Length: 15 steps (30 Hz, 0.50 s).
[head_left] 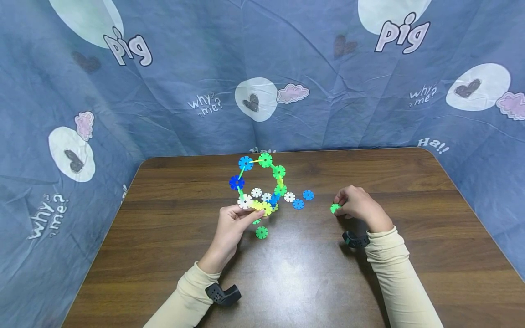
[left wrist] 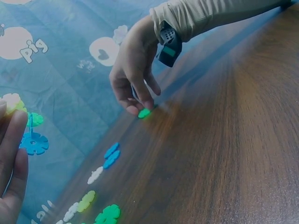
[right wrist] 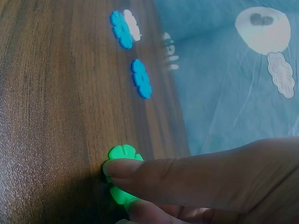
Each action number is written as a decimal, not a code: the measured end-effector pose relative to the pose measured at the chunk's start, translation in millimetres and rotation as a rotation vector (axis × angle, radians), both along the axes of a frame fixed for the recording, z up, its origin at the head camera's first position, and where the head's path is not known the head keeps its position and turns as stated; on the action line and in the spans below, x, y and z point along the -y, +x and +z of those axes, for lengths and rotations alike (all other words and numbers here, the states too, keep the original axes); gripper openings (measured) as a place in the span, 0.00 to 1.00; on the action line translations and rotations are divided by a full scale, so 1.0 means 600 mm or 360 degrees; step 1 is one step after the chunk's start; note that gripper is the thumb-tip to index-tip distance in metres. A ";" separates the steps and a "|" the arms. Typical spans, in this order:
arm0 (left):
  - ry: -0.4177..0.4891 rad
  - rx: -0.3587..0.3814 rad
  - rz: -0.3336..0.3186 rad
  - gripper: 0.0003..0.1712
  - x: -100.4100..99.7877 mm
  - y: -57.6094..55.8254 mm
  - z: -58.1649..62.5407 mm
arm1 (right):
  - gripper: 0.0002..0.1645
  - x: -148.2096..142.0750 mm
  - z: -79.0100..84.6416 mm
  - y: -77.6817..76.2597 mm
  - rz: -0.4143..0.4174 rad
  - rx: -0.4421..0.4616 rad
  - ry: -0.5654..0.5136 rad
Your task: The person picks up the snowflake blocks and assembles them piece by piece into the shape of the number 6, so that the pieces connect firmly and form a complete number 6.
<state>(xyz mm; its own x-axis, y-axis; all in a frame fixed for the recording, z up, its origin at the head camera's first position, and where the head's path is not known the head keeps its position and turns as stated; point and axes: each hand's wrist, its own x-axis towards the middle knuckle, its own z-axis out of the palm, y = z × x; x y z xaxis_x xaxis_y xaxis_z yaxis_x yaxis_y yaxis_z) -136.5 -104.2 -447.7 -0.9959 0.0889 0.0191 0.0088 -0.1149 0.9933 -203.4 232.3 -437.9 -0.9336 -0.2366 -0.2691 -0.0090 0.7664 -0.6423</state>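
My left hand [head_left: 231, 228] pinches the near side of a ring of interlocking snowflake discs [head_left: 265, 160], at a yellow disc [head_left: 266, 209] and beside a white one. The ring stands up above the table, its discs blue, green, white and yellow, joined edge to edge. Out to the right, my right hand [head_left: 361, 207] pinches a loose green snowflake disc [head_left: 335, 208] between thumb and fingers. In the right wrist view the thumb covers the middle of this green disc [right wrist: 122, 151], close over the wood. Only the fingers of the left hand [left wrist: 11, 158] show in the left wrist view.
Between the hands lie loose discs: a white disc [head_left: 289, 197] and two blue discs [head_left: 308, 195]. Several more lie behind and below the ring, including a green disc [head_left: 261, 232] near the left hand. A printed blue cloth [head_left: 262, 54] hangs behind the brown table [head_left: 164, 255].
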 end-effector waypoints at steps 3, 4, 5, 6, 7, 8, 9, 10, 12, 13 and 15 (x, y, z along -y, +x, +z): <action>0.0001 0.0001 0.0002 0.13 0.000 0.000 0.001 | 0.13 -0.001 0.000 0.001 0.0000 0.0003 -0.0008; 0.0000 0.0000 0.0001 0.13 0.000 0.000 0.001 | 0.13 -0.001 0.000 0.001 -0.0001 0.0003 -0.0007; 0.0001 -0.0002 -0.0001 0.13 0.000 0.000 0.000 | 0.13 -0.001 -0.001 0.001 -0.0004 0.0005 -0.0007; 0.0001 -0.0004 -0.0002 0.13 0.000 -0.001 -0.001 | 0.13 -0.001 -0.001 0.001 0.0000 0.0003 -0.0004; 0.0001 -0.0004 -0.0001 0.13 0.000 -0.001 0.000 | 0.14 -0.001 -0.001 0.001 0.0002 0.0002 -0.0002; 0.0000 -0.0004 0.0000 0.13 0.000 -0.001 0.000 | 0.14 -0.001 -0.002 0.000 0.0003 0.0002 0.0000; 0.0001 -0.0003 -0.0001 0.13 0.000 -0.001 -0.001 | 0.14 -0.001 -0.002 0.000 -0.0002 0.0004 0.0003; 0.0001 -0.0002 0.0000 0.13 0.000 -0.001 0.000 | 0.14 -0.001 -0.002 0.000 0.0000 0.0003 0.0002; -0.0003 0.0000 0.0004 0.14 0.000 0.000 0.001 | 0.14 -0.001 -0.003 -0.001 0.0005 -0.0003 0.0005; -0.0003 0.0001 0.0005 0.14 0.000 0.000 0.002 | 0.14 -0.001 -0.004 -0.001 0.0004 -0.0005 0.0002; -0.0004 -0.0001 0.0004 0.13 0.000 0.000 0.002 | 0.13 -0.001 -0.004 -0.001 0.0005 -0.0008 -0.0005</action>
<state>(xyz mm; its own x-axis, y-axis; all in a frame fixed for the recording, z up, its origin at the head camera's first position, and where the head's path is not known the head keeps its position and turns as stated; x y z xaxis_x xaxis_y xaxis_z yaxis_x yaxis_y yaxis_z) -136.4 -104.0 -446.7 -0.9961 0.0865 0.0193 0.0095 -0.1125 0.9936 -204.2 232.9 -440.6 -0.9342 -0.2401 -0.2640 -0.0143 0.7644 -0.6446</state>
